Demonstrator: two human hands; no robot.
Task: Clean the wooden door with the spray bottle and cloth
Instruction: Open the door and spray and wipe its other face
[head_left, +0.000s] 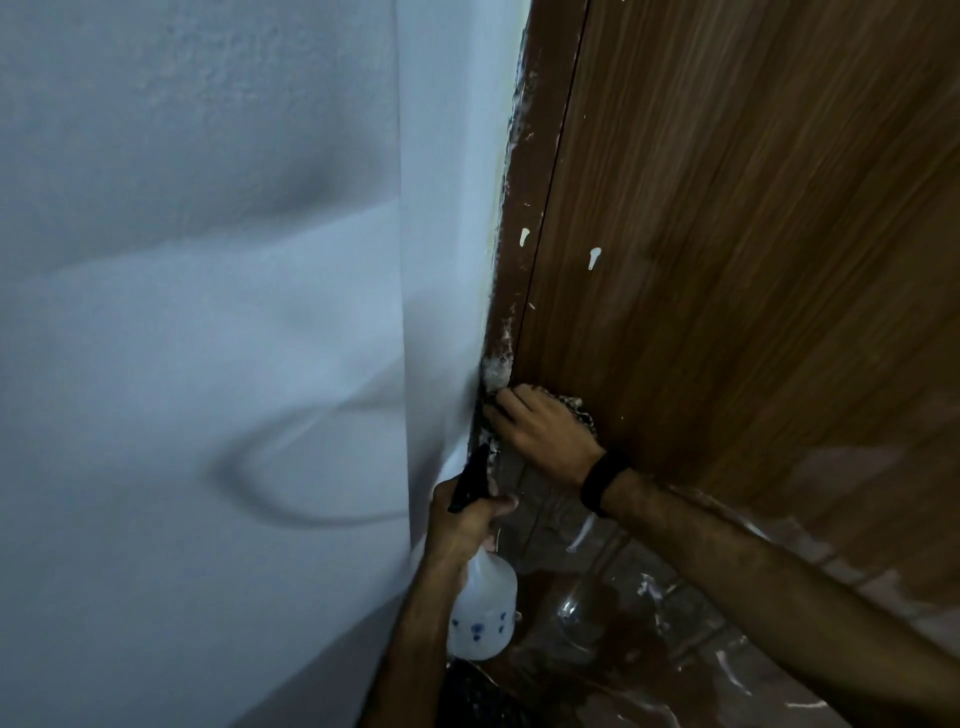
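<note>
Wooden door (753, 234): brown, grained, fills the right half of the frame; a white paint drip sits on it at mid-height, and a pale, smeared sheen covers its lower right area.

Door frame (524, 208): darker brown strip just left of the door, centre of frame, flecked and crusted with white along its wall-side edge; one white drip at mid-height.

Wall (208, 312): pale blue-white, left half of the frame, carrying soft shadows.

Right hand (540, 431): lower centre, fingers spread and laid flat, pressing a cloth (576, 408) against the foot of the door beside the frame. Only a mottled edge of the cloth shows past the hand. A black wristband (602, 483) circles the wrist.

Left hand (465, 525): just below the right hand, fingers curled round the black trigger head of the spray bottle (483, 608), nozzle aimed up toward the frame. Bottle body translucent white with small blue marks, hanging under the hand.

Floor (623, 597): brown tiles, bottom centre, glossy, streaked with white.
</note>
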